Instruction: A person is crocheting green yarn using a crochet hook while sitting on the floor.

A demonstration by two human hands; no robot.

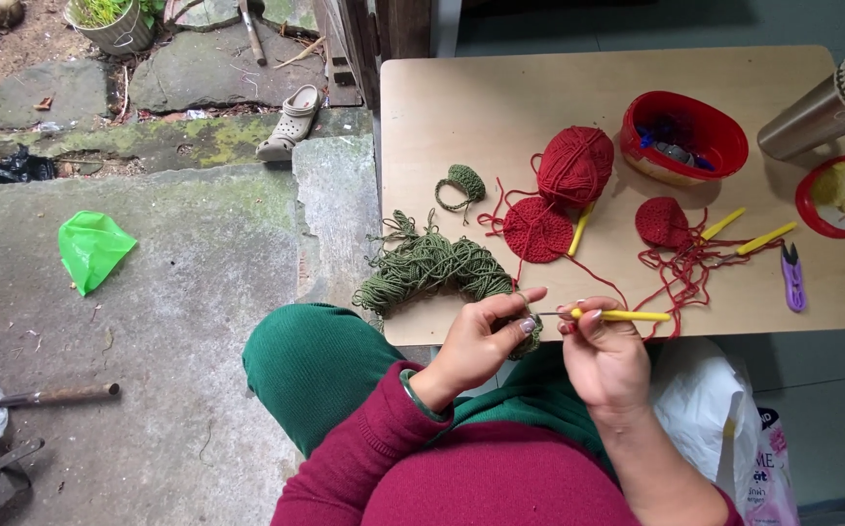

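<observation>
My left hand [481, 343] pinches a small piece of green crochet work [530, 336] at the near edge of the wooden table [500, 97]. My right hand [603, 356] holds a yellow-handled crochet hook [622, 316], its metal tip pointing left into the green piece. A loose heap of green yarn [432, 268] lies just beyond my left hand, hanging over the table's left edge. A small green crocheted ring [463, 183] sits farther back.
On the table lie a red yarn ball [575, 164], a red crocheted disc [537, 230], a red cap piece [663, 222] with tangled thread, two other yellow hooks [765, 238], purple snips [791, 278], a red basket [683, 136], a red lid [843, 195], a steel flask [822, 109]. White bag [724, 419] at right.
</observation>
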